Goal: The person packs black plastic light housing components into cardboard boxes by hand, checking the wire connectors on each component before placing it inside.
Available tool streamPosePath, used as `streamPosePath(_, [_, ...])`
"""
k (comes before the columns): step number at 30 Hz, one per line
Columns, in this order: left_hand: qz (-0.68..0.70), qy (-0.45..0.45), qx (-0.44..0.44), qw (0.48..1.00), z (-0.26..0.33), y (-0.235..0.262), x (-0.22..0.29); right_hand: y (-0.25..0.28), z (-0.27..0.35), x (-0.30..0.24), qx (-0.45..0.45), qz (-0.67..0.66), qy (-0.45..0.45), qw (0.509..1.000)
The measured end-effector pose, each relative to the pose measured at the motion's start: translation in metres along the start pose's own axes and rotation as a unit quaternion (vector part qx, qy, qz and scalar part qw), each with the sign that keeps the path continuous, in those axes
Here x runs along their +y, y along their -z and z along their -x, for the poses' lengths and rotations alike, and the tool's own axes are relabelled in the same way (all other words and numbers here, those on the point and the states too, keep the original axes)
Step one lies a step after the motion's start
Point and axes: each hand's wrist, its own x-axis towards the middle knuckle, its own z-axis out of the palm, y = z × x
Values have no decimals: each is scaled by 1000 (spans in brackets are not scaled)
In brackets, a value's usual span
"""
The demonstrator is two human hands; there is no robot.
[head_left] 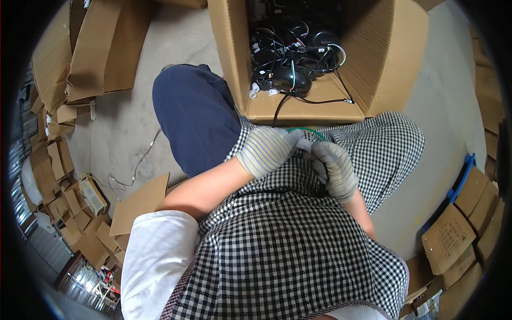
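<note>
Both my hands wear striped knit gloves and meet above my lap. My left hand (268, 153) is closed, with thumb and fingers pinching a small white piece (304, 144), perhaps a connector; its exact kind I cannot make out. Pressed against the other side of that piece, my right hand (336, 169) has its fingers curled in. A thin green wire (308, 129) arcs just beyond the hands. From the box a black cable (278, 109) runs down towards my left hand, where its end is hidden.
An open cardboard box (306, 112) lies in front of me, holding several round black motor-like parts (293, 80) with wires. Tall cartons (109, 48) stand at the far left. Cardboard pieces (74, 213) are heaped left, more cartons (448, 240) right. A cord (140, 162) trails across the floor.
</note>
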Motion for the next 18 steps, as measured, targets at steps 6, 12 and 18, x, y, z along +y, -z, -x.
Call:
streamPosePath(6, [-23,-5,-53,998,-6,5,-6,11,-10,4,-43,-62,-92,993])
streamPosePath(12, [222,80,114,965,-75,27,-54,8,-27,-2,-261,165,-80,948])
streamPosePath(18, [208,322,-78,920,-138,-13,-100,8,-36,-13,-368,176,-89,909])
